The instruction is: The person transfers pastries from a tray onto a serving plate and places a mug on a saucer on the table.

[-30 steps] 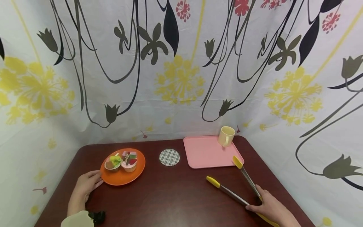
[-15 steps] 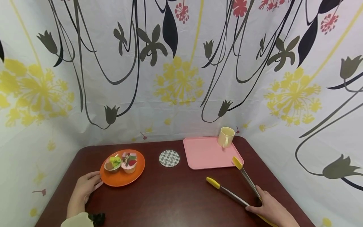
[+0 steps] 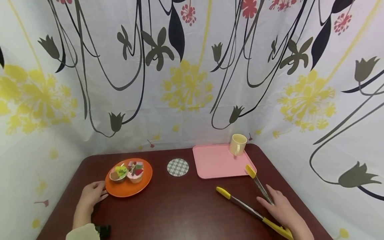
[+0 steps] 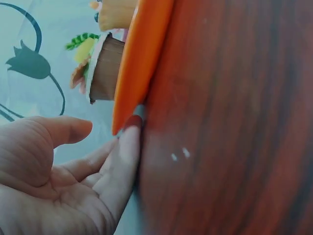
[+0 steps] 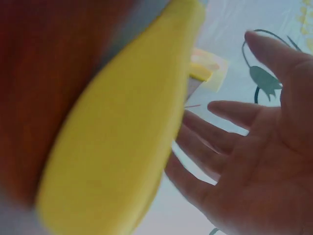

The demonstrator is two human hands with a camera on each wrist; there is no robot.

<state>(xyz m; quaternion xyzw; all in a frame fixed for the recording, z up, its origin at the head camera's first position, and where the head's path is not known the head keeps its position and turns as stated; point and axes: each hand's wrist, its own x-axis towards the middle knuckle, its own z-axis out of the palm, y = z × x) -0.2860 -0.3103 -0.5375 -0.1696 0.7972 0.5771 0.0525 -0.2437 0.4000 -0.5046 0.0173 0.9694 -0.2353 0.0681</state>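
At the left an orange plate (image 3: 123, 192) carries a cupcake with pink frosting (image 3: 135, 176) and a fruit-topped tart (image 3: 118, 175). My left hand (image 3: 91, 196) is at the plate's near left edge. In the left wrist view its fingertips (image 4: 131, 128) reach under the rim, and the thumb (image 4: 73, 131) stands apart from it. On the right, yellow-tipped metal tongs (image 3: 246, 207) lie with their arms spread on the table. My right hand (image 3: 282, 208) is above them, fingers spread; the right wrist view shows its palm apart from the yellow handle (image 5: 122, 122).
A pink tray (image 3: 214, 163) lies at the back right, a cream mug (image 3: 238, 144) upright on its far corner. Between plate and tray sits a round checked coaster (image 3: 178, 167). Patterned cloth (image 3: 186, 126) hangs behind the dark table (image 3: 168, 206).
My right hand has let go of the tongs and lifted slightly, its fingers spreading. The tongs stay lying on the table. My left hand remains at the plate's edge.
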